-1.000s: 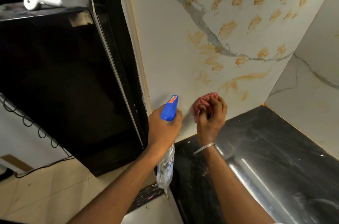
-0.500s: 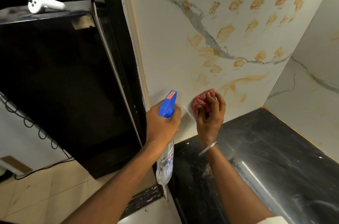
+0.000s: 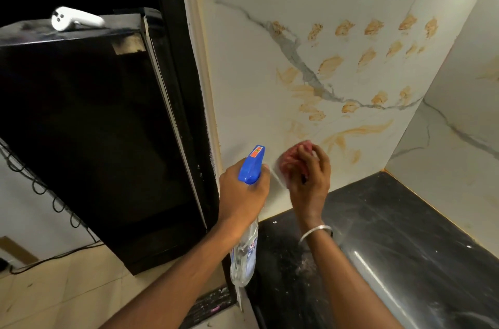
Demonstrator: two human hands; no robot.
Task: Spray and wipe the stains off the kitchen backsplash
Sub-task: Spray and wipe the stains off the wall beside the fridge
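Barely moved since before: pink cloth (image 3: pixel 293 157) stays bunched under my right hand (image 3: pixel 310 180) fingers, curled tight, pressing it on the backsplash (image 3: pixel 270 72) below the stains (image 3: pixel 351 134). Left hand (image 3: pixel 243 193) wraps the spray bottle (image 3: pixel 249 166) beside it, above the dark counter (image 3: pixel 405 234).

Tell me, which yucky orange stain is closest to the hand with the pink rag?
The long streaky smear just up and right of the right hand holding the pink rag. The others are small dabs higher on the backsplash.
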